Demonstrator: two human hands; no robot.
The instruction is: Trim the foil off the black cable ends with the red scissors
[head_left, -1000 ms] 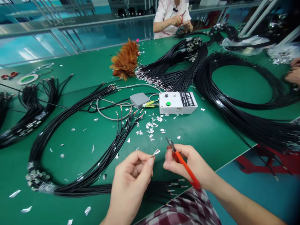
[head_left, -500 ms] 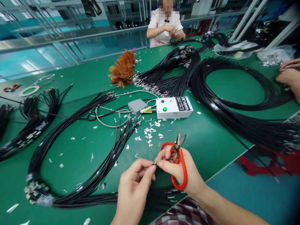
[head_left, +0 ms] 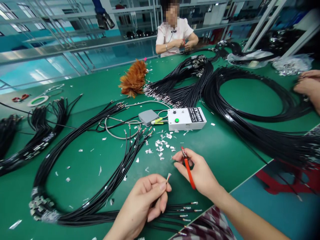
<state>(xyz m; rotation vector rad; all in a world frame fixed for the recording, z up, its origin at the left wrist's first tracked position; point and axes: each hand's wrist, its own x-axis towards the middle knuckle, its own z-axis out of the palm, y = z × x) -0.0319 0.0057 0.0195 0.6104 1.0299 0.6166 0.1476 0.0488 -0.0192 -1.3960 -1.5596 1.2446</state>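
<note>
My left hand [head_left: 147,196] pinches the end of a cable, whose thin coloured wires [head_left: 168,177] fan out past the thumb and forefinger. To its right and a little higher, my right hand [head_left: 197,170] holds red-handled scissors [head_left: 189,175] against the palm, with the blades pointing up. The thumb and forefinger of that hand are close together; whether a scrap lies between them is too small to tell. Below my left hand, several black cable ends [head_left: 186,210] with silvery tips reach toward the table edge. A looped bundle of black cables [head_left: 82,216] lies to the left.
A white box with a green button [head_left: 187,119] stands mid-table beside a grey pedal-like block [head_left: 148,117]. Foil scraps [head_left: 161,146] are scattered before it. Orange feathers [head_left: 133,78] and large black cable coils [head_left: 225,96] lie behind. A co-worker [head_left: 175,36] sits opposite; another person's hand [head_left: 308,83] is at right.
My right hand has drawn away from my left, up and right, and the scissors have turned edge-on. The wires at my left fingertips now show spread. The co-worker opposite has shifted.
</note>
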